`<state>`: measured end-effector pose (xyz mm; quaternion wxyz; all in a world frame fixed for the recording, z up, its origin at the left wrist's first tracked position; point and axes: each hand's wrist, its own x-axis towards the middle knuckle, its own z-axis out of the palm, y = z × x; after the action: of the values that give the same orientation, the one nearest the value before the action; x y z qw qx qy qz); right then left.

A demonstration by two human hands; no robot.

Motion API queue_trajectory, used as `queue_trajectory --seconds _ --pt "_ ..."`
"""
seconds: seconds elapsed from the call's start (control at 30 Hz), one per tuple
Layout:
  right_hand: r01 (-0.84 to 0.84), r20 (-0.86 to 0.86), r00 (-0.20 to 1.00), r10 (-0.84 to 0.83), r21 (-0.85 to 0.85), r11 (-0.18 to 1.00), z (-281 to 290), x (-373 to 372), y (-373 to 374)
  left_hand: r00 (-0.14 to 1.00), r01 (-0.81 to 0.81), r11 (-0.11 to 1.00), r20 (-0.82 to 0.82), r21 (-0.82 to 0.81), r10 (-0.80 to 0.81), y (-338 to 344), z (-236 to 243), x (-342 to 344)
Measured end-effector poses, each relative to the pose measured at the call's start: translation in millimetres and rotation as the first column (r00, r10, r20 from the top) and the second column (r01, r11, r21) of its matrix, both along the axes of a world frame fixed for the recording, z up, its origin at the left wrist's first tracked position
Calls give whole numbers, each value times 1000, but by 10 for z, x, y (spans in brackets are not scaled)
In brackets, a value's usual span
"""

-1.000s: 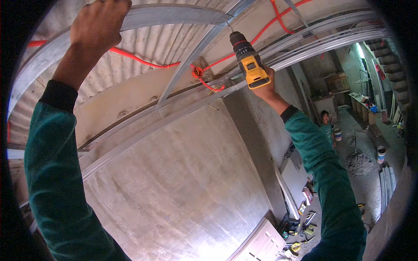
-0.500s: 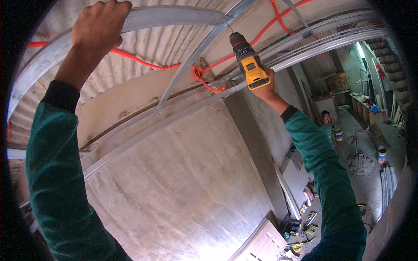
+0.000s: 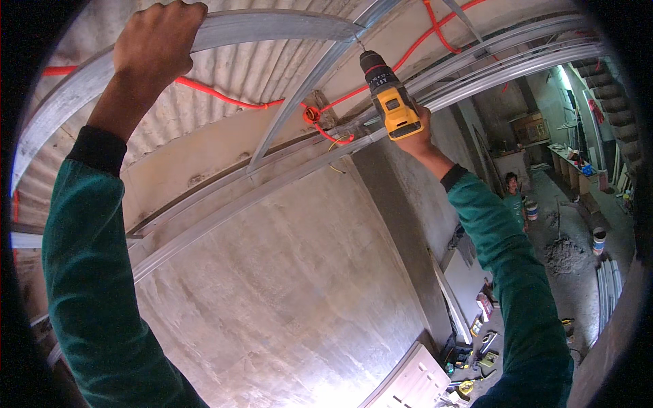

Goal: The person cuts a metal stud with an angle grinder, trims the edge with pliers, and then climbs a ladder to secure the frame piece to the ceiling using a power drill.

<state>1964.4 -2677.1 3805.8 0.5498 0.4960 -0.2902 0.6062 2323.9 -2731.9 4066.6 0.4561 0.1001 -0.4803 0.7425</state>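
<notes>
Overhead at the upper left, my left hand (image 3: 155, 46) is wrapped round a long grey metal channel (image 3: 272, 28). That channel meets a crossing metal stud (image 3: 299, 102) near the top middle. My right hand (image 3: 416, 130) grips a yellow and black cordless drill (image 3: 393, 102), pointed upward. A thin bit at the drill's nose reaches the joint where the channel and the stud meet; whether it has entered the metal is too small to tell. My right fingers are partly hidden behind the drill body.
Orange-red conduit (image 3: 231, 98) runs under the corrugated ceiling to a round junction box (image 3: 311, 114). Metal rails (image 3: 503, 64) line the wall top. Below lie hand tools (image 3: 484, 343) and a pale board (image 3: 405, 381). A person (image 3: 513, 197) stands beside a bucket (image 3: 532, 209).
The view has shifted very slightly. Both hands keep their places on the channel and the drill, and the bit stays at the joint.
</notes>
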Motion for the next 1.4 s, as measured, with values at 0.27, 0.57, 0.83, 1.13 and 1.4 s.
queue_trajectory --seconds 0.27,0.57,0.83,1.13,1.4 --pt "-56 70 996 52 57 997 -31 -26 -1 1000 -10 1000 1 4 10 4 -4 16" --pt "23 22 999 -23 27 999 -46 -26 36 985 -37 989 -161 145 60 483 -539 -88" --pt "-215 129 970 204 79 974 -25 15 5 991 -19 988 -126 153 39 448 -500 -80" --pt "44 -29 999 -44 26 999 -13 120 69 989 -28 984 -141 177 54 405 -472 -67" --pt "79 43 996 -83 68 995 -22 109 80 994 14 991 -112 134 1 363 -440 -14"
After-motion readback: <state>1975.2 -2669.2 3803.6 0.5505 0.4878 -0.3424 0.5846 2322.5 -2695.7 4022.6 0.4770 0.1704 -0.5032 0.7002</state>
